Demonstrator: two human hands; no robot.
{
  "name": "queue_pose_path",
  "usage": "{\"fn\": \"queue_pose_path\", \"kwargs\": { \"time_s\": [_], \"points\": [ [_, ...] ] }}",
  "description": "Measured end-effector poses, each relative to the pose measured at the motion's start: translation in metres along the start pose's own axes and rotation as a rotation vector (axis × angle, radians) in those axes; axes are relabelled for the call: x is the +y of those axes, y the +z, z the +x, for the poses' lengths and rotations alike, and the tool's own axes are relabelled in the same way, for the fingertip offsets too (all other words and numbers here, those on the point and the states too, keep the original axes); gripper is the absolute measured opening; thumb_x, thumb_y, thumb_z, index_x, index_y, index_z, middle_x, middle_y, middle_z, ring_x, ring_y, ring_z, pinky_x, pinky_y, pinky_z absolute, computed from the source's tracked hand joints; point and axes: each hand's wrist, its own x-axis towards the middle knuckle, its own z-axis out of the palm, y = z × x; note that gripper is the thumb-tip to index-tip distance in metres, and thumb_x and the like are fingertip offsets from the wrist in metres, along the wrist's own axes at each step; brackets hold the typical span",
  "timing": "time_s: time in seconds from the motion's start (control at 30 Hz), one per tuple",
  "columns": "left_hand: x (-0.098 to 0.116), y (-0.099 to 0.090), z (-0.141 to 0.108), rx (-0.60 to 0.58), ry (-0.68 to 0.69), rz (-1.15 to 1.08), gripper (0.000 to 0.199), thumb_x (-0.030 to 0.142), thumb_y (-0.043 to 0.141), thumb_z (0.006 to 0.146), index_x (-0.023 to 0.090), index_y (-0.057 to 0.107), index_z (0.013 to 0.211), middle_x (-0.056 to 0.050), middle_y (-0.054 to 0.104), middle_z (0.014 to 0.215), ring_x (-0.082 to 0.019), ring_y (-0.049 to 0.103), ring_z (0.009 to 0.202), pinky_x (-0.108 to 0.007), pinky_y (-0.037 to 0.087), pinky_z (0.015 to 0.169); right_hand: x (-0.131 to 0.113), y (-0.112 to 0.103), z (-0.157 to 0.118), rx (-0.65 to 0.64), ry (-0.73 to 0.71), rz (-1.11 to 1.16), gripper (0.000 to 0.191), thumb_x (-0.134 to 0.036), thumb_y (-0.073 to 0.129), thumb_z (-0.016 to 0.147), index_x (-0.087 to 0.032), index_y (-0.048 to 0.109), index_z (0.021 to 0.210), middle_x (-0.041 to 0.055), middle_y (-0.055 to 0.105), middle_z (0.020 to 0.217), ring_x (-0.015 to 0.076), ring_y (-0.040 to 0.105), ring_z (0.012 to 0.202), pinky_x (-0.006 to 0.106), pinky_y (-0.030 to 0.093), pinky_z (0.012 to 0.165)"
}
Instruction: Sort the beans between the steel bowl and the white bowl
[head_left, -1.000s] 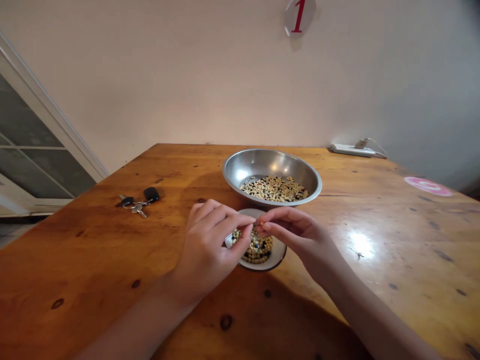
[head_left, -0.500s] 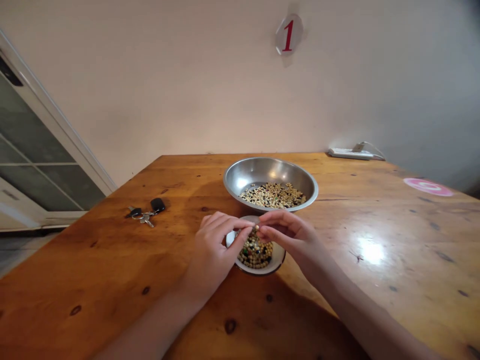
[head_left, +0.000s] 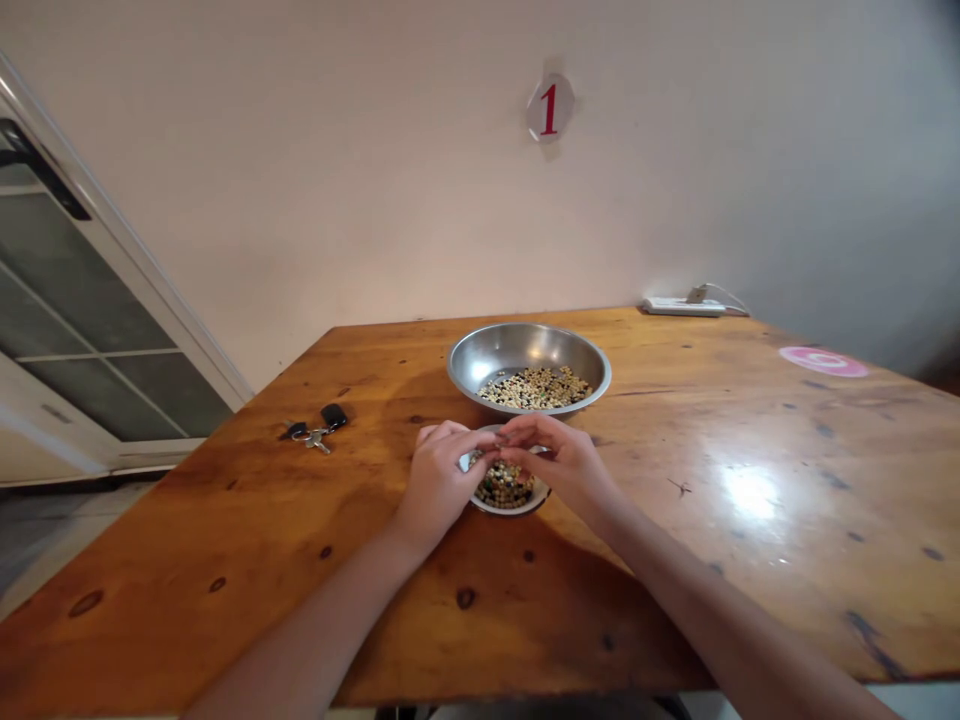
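Observation:
My left hand (head_left: 439, 482) and my right hand (head_left: 559, 462) curve in over a small white bowl (head_left: 504, 510), their fingertips meeting above its middle. That bowl holds mixed pale and dark beans (head_left: 504, 485), partly hidden by my fingers. Whether my fingertips pinch a bean is too small to tell. Just beyond stands a wide stainless steel bowl (head_left: 529, 348), with a shallow layer of similar mixed beans (head_left: 536, 388) in its bottom.
A bunch of keys with a black fob (head_left: 315, 430) lies left on the wooden table (head_left: 675, 470). A white power strip (head_left: 682, 307) sits at the far edge, and a pink round sticker (head_left: 823, 361) is on the right. A glazed door (head_left: 90, 320) stands left.
The view has tilted up and drawn back, so the table's near edge shows. My fingertips have come closer over the small bowl, and the pale bean seen between them earlier no longer stands out.

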Motion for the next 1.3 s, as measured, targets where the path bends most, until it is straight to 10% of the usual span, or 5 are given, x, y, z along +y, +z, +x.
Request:
{"fn": "queue_pose_path", "kwargs": {
  "time_s": [0.43, 0.9, 1.3],
  "points": [
    [-0.01, -0.001, 0.002, -0.091, 0.087, 0.008, 0.013, 0.033, 0.059, 0.076, 0.023, 0.066, 0.081, 0.0, 0.065, 0.075, -0.014, 0.054, 0.077, -0.031, 0.036, 0.075, -0.003, 0.001, -0.005, -0.033, -0.135, -0.254, 0.027, -0.017, 0.045, 0.08, -0.024, 0.054, 0.105, 0.0025, 0.055, 0.081, 0.0119, 0.052, 0.064, 0.024, 0.043, 0.054],
    [-0.029, 0.003, 0.009, -0.179, 0.02, -0.055, 0.013, 0.02, 0.057, 0.074, 0.023, 0.066, 0.083, -0.001, 0.066, 0.093, -0.016, 0.053, 0.091, -0.033, 0.041, 0.086, -0.013, -0.013, -0.002, 0.311, -0.189, -0.25, 0.019, -0.014, 0.044, 0.075, -0.021, 0.052, 0.091, -0.0027, 0.043, 0.065, 0.01, 0.042, 0.057, 0.022, 0.034, 0.05],
    [0.022, -0.005, -0.003, -0.489, 0.242, 0.201, 0.039, 0.047, 0.042, 0.082, 0.022, 0.057, 0.107, -0.007, 0.057, 0.112, -0.023, 0.048, 0.107, -0.037, 0.037, 0.094, -0.005, -0.019, 0.003, 0.448, -0.276, -0.214, 0.015, -0.014, 0.042, 0.074, -0.018, 0.053, 0.083, 0.0012, 0.054, 0.074, 0.011, 0.044, 0.057, 0.024, 0.036, 0.055]
  ]
}}
